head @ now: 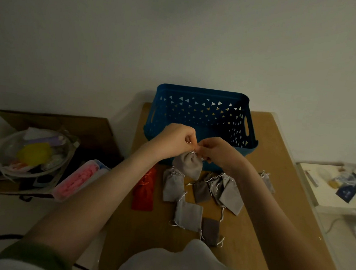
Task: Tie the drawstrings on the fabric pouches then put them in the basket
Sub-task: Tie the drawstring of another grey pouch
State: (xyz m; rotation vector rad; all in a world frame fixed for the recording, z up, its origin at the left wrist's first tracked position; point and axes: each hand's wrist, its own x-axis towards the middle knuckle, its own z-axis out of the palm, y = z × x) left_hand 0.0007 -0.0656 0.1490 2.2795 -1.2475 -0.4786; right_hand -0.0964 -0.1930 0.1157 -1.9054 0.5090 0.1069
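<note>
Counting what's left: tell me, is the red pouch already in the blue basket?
No, the red pouch lies flat on the wooden table, outside the blue basket and nearer the person.

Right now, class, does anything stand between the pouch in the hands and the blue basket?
Nothing visible does. The grey pouch hangs from the left hand and right hand, just before the open-topped basket.

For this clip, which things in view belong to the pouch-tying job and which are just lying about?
Job: left hand and right hand pinching the drawstrings of the held grey pouch; loose grey pouches and red pouch on the table; blue basket.
Lying about: clear box of pink pieces; bowl of odds and ends; dark blue card.
</note>
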